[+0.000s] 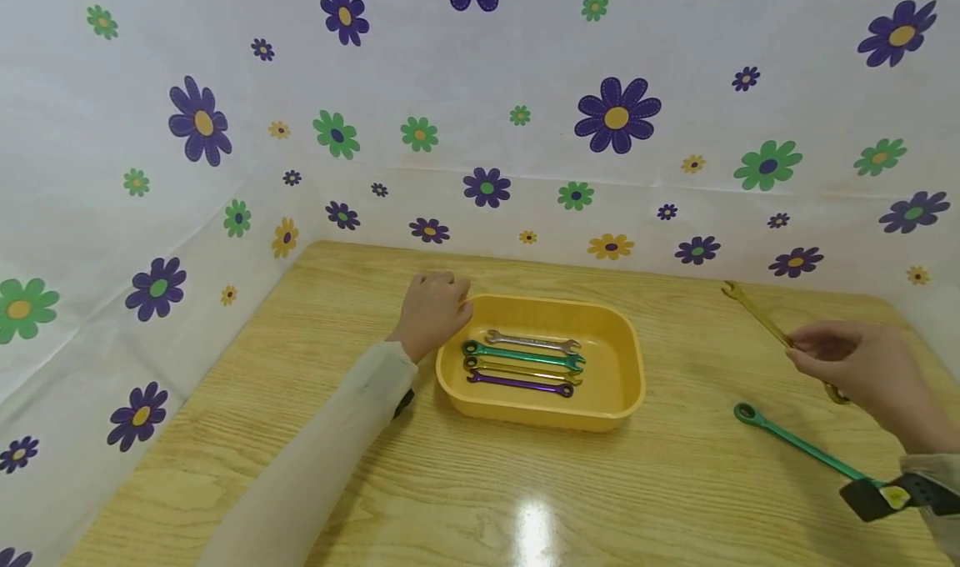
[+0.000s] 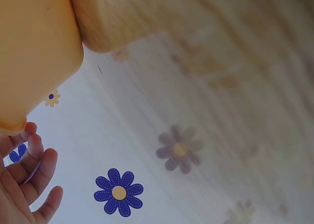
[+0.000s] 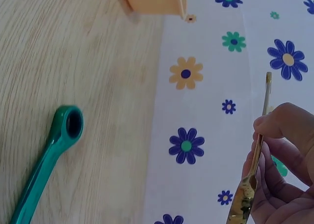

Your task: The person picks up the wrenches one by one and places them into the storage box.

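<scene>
One gold wrench is pinched mid-shaft by the right hand, right of the yellow tray, its long axis slanting, open jaw pointing toward the far wall. The left hand rests on the tray's far-left corner, fingers loosely curled. Four wrenches lie inside the tray; one green wrench lies on the surface to its right.

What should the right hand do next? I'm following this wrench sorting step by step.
Probably carry the gold wrench over to the yellow tray and lay it beside the four already there: the right hand holds it lifted, and the left hand steadies the tray's rim.
</scene>
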`<action>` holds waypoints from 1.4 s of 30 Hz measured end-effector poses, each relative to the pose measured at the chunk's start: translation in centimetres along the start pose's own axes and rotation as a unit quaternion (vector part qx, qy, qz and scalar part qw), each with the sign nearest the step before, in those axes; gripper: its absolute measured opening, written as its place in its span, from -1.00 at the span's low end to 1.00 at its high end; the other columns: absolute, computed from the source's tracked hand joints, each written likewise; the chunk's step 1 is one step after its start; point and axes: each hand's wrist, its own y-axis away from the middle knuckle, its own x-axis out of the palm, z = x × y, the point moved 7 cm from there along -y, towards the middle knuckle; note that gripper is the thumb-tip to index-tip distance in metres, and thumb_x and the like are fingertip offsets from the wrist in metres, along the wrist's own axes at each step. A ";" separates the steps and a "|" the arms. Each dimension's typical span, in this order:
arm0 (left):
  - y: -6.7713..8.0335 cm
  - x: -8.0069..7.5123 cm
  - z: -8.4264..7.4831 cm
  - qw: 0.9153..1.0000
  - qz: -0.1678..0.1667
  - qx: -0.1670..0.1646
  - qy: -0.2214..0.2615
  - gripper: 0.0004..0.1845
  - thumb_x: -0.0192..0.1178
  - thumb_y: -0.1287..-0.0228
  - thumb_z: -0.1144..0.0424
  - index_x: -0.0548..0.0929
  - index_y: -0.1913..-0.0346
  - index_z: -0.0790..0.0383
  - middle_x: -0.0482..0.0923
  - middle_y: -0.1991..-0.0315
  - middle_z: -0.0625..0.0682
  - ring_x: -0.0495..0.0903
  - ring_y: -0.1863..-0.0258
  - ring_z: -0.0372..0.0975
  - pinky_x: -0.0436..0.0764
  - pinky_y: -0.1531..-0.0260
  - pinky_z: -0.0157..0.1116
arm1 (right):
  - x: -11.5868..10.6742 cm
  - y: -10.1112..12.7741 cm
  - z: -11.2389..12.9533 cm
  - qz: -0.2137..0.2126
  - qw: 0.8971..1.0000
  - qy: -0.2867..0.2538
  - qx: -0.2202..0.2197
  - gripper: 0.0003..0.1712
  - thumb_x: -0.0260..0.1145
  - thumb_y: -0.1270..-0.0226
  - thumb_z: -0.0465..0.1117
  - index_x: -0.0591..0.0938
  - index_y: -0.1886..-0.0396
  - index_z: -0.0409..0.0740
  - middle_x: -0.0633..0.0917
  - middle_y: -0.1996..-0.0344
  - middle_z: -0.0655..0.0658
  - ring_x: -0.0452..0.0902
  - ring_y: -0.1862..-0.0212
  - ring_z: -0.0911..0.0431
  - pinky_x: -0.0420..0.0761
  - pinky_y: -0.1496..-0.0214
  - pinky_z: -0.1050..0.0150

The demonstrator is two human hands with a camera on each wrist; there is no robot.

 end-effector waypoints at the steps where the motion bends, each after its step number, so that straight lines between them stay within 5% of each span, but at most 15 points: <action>1: 0.0 -0.1 0.0 1.000 0.000 0.000 0.000 -0.83 0.10 -0.24 0.13 0.51 0.44 0.12 0.47 0.52 -0.01 0.45 0.45 -0.16 0.46 0.21 -0.12 | 0.1 0.0 0.3 0.001 1.000 0.000 0.000 -0.70 0.32 -0.20 -0.23 0.64 0.15 -0.37 0.65 0.56 0.21 0.44 0.57 0.44 0.40 0.65 0.36; 10: 0.0 -0.3 -0.1 1.000 0.006 -0.001 0.003 -0.82 0.10 -0.25 0.13 0.50 0.45 0.12 0.46 0.52 0.00 0.45 0.44 -0.16 0.45 0.21 -0.13 | 0.9 -0.5 3.4 0.022 0.999 -0.024 -0.021 -0.77 0.33 -0.17 -0.28 0.65 0.20 -0.32 0.59 0.60 0.29 0.40 0.62 0.31 0.38 0.70 0.34; 32: 0.1 -0.3 -0.2 1.000 0.010 -0.006 0.005 -0.82 0.10 -0.25 0.12 0.50 0.44 0.12 0.48 0.51 0.00 0.46 0.43 -0.15 0.44 0.21 -0.13 | 5.3 -2.2 11.8 0.079 0.991 -0.060 -0.086 -0.81 0.38 -0.09 -0.26 0.70 0.26 -0.21 0.71 0.43 -0.13 0.50 0.50 0.33 0.43 0.67 0.36; 42: 0.1 -0.2 -0.1 1.000 0.002 -0.003 0.007 -0.82 0.11 -0.24 0.12 0.50 0.45 0.12 0.47 0.52 0.00 0.45 0.45 -0.16 0.43 0.25 -0.14 | 8.6 -3.1 15.3 0.107 0.982 -0.067 -0.138 -0.86 0.40 -0.03 -0.35 0.71 0.35 -0.23 0.71 0.45 -0.12 0.57 0.41 0.16 0.56 0.38 0.45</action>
